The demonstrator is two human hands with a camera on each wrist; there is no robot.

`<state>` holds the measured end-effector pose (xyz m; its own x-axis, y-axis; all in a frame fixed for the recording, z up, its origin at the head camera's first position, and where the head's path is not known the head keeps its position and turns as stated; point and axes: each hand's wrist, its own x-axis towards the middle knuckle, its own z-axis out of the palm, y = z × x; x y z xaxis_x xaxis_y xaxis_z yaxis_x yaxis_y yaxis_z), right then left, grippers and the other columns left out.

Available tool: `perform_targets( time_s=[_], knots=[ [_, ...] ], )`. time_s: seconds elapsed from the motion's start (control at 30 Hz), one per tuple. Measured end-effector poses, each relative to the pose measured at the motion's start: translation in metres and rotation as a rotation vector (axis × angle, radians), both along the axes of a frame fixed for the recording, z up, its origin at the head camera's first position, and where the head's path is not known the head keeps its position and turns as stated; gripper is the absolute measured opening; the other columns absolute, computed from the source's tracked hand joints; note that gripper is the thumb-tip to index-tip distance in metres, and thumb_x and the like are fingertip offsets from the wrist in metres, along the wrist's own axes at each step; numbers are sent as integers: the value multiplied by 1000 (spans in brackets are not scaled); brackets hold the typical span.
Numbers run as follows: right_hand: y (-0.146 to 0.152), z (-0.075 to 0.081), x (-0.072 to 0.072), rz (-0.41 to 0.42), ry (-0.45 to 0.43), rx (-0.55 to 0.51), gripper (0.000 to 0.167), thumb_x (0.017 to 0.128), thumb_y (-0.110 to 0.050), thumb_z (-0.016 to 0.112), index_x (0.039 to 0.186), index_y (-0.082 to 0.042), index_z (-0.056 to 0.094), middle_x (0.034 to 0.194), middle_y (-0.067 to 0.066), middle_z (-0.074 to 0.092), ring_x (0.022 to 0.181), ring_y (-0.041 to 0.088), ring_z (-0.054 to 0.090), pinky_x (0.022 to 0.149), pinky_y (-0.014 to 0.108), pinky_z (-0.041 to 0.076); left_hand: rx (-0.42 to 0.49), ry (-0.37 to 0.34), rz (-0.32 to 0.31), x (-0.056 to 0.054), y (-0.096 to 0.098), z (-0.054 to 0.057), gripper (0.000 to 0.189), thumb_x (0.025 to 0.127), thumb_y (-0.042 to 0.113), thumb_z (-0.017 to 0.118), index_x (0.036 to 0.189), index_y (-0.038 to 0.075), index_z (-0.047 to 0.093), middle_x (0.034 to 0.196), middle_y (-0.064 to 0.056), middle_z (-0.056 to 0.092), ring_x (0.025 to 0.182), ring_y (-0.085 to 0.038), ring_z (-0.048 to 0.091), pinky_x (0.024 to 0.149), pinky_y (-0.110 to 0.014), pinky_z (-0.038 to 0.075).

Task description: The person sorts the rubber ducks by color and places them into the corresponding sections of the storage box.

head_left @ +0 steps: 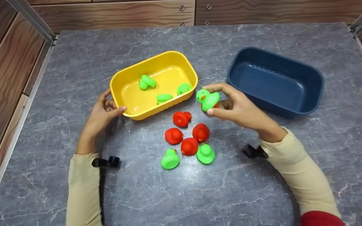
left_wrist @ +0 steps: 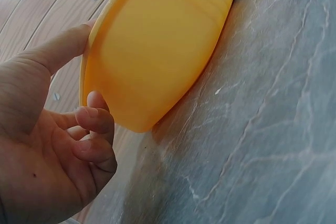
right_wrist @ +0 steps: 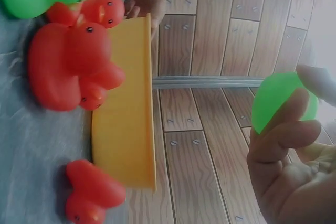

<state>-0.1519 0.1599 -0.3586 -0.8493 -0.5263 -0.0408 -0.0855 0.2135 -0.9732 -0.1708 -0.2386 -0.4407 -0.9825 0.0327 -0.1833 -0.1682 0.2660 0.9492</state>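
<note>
Grey marbled tabletop (head_left: 130,188) is stretching beneath me while my right hand (head_left: 240,109) is pinching a green duck (head_left: 211,101) just beside the right end of the diagonally set yellow tub (head_left: 137,100), whose left end my left hand (head_left: 100,114) is gripping.

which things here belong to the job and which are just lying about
Likely in the job:
green duck held by right hand
yellow tub gripped by left hand
other green ducks

Perhaps just lying about:
red ducks
blue tub
</note>
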Motion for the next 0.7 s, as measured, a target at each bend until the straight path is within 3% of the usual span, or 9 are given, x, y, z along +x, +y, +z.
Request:
perform_targets(
  time_s=[0.2,0.4,0.7],
  knots=[
    [-14,1,-11,6,0,-87,50,89,-8,66,136,-12,47,123,5,48,55,18,48,57,22,45,1,3,10,0,1,0,83,85,9,71,151,4,20,86,3,48,72,-2,51,67,-13,44],
    [-24,2,-22,-15,-2,-160,52,88,-5,65,136,-15,47,122,6,49,55,20,44,50,22,39,15,3,24,1,1,1,82,85,7,70,151,4,21,86,3,48,71,-1,51,67,-13,43],
    [-39,-2,-40,-31,-27,-198,52,89,-8,66,137,-18,47,121,8,51,54,14,43,52,21,39,2,-7,13,0,0,1,84,86,9,70,152,5,19,87,3,47,72,-2,51,68,-13,44]
  ],
)
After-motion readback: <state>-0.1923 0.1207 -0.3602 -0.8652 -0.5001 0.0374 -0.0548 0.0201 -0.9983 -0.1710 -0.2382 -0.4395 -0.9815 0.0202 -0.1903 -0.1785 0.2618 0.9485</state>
